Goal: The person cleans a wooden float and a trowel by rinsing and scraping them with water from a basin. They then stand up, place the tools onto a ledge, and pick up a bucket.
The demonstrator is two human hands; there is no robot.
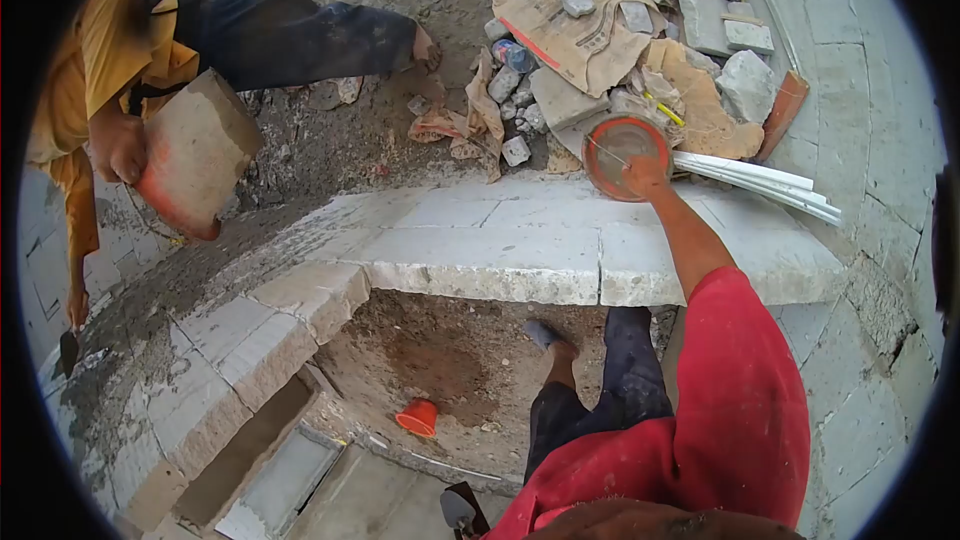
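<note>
My right hand (pixel 645 176) is closed on the wire handle of a round, mortar-smeared bucket (pixel 660 145) with an orange-red rim, at the far edge of the white block wall. The handle crosses the bucket's mouth. A trowel (pixel 458 508) shows at the bottom edge, left of my red shirt; whatever holds it is hidden. My left hand is out of view. Just right of the bucket, several white strips (pixel 760 180) lie on the wall.
A co-worker in yellow (pixel 110 40) at the left holds a mortar-caked orange bucket (pixel 200 155) and a trowel (pixel 69 352). The block wall (pixel 480 265) curves in front of me. Rubble, paper sacks (pixel 565 15) and a brown board (pixel 782 115) lie beyond. A small orange bucket (pixel 417 418) sits below.
</note>
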